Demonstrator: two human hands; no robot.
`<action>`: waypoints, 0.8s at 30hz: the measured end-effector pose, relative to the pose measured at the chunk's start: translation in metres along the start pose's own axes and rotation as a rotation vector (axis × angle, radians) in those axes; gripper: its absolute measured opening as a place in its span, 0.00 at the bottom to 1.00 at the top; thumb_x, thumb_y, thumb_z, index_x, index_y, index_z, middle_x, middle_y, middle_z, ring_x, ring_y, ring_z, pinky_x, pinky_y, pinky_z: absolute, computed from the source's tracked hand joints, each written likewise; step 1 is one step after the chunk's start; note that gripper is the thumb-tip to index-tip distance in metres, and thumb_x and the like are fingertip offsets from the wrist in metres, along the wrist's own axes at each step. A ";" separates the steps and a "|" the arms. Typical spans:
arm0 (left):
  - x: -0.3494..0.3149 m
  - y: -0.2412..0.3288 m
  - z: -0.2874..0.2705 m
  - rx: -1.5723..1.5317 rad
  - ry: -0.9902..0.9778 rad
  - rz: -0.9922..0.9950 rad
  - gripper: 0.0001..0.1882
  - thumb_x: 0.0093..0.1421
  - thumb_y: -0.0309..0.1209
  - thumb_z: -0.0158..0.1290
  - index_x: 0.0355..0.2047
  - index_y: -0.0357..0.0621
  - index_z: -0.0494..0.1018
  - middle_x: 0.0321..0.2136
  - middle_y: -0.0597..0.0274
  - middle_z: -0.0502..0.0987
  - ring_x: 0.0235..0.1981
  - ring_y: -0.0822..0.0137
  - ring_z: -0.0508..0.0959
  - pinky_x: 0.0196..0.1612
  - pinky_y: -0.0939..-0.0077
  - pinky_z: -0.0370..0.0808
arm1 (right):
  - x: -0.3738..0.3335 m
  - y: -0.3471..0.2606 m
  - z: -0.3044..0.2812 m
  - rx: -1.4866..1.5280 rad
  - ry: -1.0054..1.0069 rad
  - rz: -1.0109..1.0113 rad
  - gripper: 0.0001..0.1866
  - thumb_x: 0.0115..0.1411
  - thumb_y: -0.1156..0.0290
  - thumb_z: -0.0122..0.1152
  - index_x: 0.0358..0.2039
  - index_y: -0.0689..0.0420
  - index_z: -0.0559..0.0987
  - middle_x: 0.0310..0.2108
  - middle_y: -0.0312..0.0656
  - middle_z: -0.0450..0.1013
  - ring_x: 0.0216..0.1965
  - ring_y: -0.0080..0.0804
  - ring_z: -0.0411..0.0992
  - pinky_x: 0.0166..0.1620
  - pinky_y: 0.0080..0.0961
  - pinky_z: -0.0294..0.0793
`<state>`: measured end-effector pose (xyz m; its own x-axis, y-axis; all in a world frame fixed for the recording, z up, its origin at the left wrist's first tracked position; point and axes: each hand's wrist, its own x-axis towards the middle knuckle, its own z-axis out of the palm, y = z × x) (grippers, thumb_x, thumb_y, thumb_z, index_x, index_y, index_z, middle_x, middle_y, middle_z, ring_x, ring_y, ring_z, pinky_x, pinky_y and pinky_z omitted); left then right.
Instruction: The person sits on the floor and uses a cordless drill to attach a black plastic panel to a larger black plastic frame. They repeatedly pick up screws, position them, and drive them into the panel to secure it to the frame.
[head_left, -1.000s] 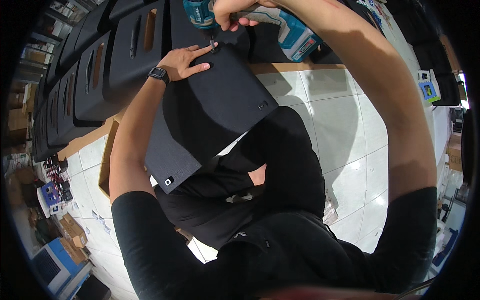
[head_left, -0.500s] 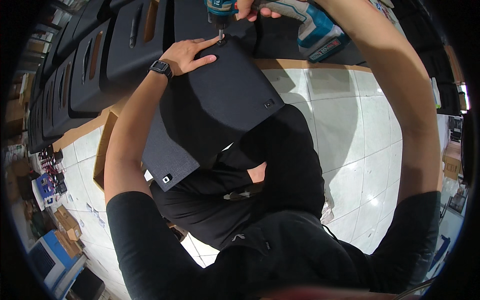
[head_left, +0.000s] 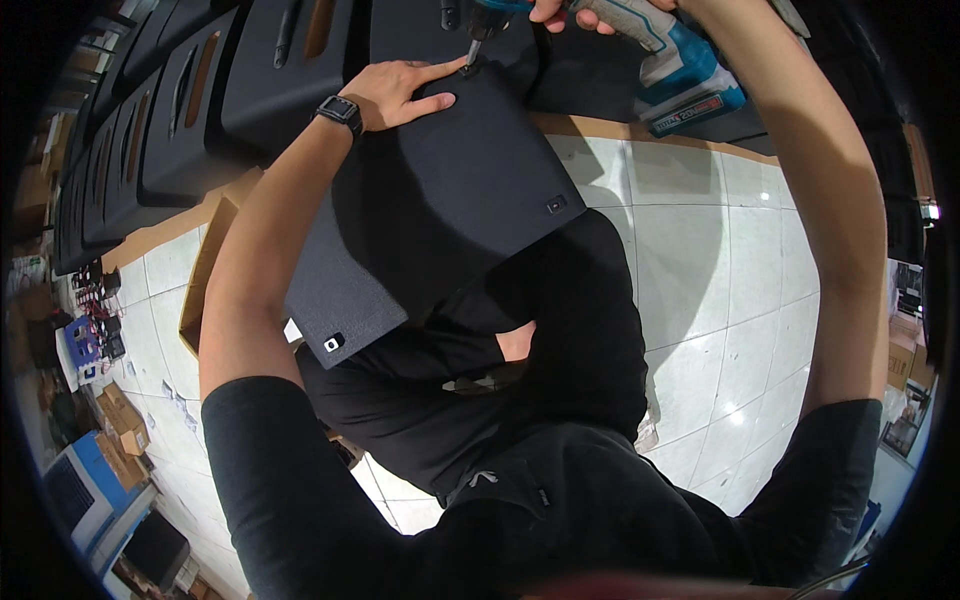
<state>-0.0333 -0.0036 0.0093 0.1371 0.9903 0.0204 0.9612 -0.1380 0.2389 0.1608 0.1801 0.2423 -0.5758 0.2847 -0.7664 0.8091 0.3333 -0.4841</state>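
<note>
A black textured panel or cabinet (head_left: 480, 170) lies across my crossed legs, with small square corner fittings at its near corners, one on the left (head_left: 333, 343) and one on the right (head_left: 556, 205). My left hand (head_left: 395, 95), a watch on its wrist, rests flat on the far part, thumb out and index finger stretched to a far fitting (head_left: 470, 70). Wrapped around the grip of a teal and grey cordless drill (head_left: 690, 80) is my right hand (head_left: 570, 15), partly cut off by the upper edge. The drill's bit points down, slightly slanted, at that fitting beside my fingertip.
Several black cabinets (head_left: 265, 95) with strap handles and slots stand in a row at the far left. Brown cardboard (head_left: 200, 270) edges the white tiled floor (head_left: 700, 270). Small boxes (head_left: 122, 415) and a blue-and-white carton (head_left: 95, 480) lie at the left.
The view has shifted a little, moving the cabinet up and right in the picture. The drill has tilted, its battery end swinging right. My left hand stays by the same fitting.
</note>
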 end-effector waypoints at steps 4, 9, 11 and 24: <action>-0.001 0.005 -0.003 -0.006 -0.029 -0.031 0.37 0.70 0.64 0.41 0.75 0.69 0.61 0.56 0.45 0.80 0.54 0.43 0.80 0.59 0.52 0.76 | 0.007 -0.004 -0.002 -0.021 -0.050 0.034 0.08 0.66 0.70 0.66 0.30 0.57 0.80 0.25 0.33 0.77 0.22 0.20 0.73 0.27 0.22 0.77; 0.000 0.008 -0.007 -0.010 0.023 -0.012 0.35 0.71 0.63 0.43 0.72 0.66 0.66 0.54 0.47 0.80 0.55 0.45 0.80 0.60 0.52 0.76 | 0.004 -0.011 0.002 -0.019 -0.005 0.040 0.09 0.66 0.69 0.65 0.28 0.56 0.79 0.23 0.34 0.76 0.21 0.22 0.73 0.26 0.23 0.76; 0.002 0.011 -0.012 -0.006 0.038 -0.004 0.33 0.71 0.61 0.46 0.68 0.60 0.72 0.53 0.51 0.80 0.54 0.47 0.80 0.60 0.55 0.76 | 0.007 -0.011 0.001 -0.010 -0.034 0.069 0.10 0.66 0.69 0.64 0.27 0.55 0.79 0.22 0.34 0.75 0.21 0.22 0.72 0.26 0.24 0.75; 0.006 0.005 0.001 -0.004 0.190 0.079 0.31 0.72 0.59 0.46 0.65 0.55 0.76 0.49 0.60 0.78 0.47 0.54 0.81 0.54 0.59 0.78 | 0.001 -0.022 0.012 -0.050 0.014 0.099 0.11 0.68 0.68 0.62 0.27 0.55 0.77 0.19 0.34 0.73 0.20 0.24 0.71 0.25 0.25 0.74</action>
<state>-0.0272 0.0021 0.0101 0.1636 0.9612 0.2221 0.9482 -0.2154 0.2335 0.1439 0.1626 0.2469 -0.4955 0.3311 -0.8030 0.8553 0.3470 -0.3847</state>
